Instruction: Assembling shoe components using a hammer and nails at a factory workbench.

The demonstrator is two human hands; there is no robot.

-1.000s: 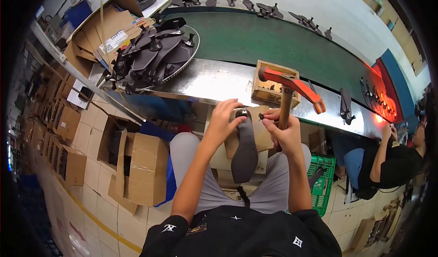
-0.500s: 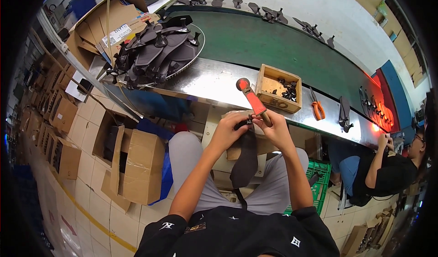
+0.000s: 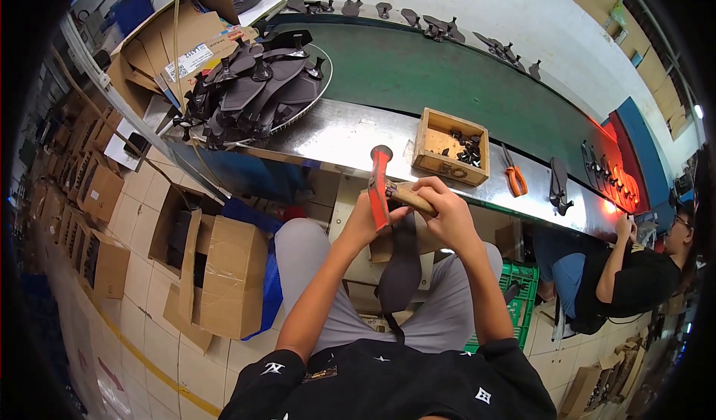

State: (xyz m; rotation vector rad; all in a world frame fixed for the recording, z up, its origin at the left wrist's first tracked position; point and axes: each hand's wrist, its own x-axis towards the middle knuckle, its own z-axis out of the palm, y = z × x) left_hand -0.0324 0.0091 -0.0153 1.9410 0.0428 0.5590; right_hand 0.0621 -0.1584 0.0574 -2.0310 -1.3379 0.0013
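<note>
My right hand is closed round the wooden handle of a hammer, whose red head slants over the other hand. Beneath that head, my left hand grips the far end of a dark shoe sole between my knees. The hammer covers part of these fingers and the sole's far end. A brown wooden block shows under the sole. Just beyond my hands, a wooden box of small black heel pieces stands on the metal edge of the bench.
Dark heeled soles are heaped in a round tray at left. Orange-handled pliers and another sole lie at right. Behind runs a green belt. A cardboard box stands at left, a green crate at right; a co-worker sits beyond.
The hammer has turned in my right hand: its handle now points right, and its red head has swung left over my left hand. The sole has barely shifted.
</note>
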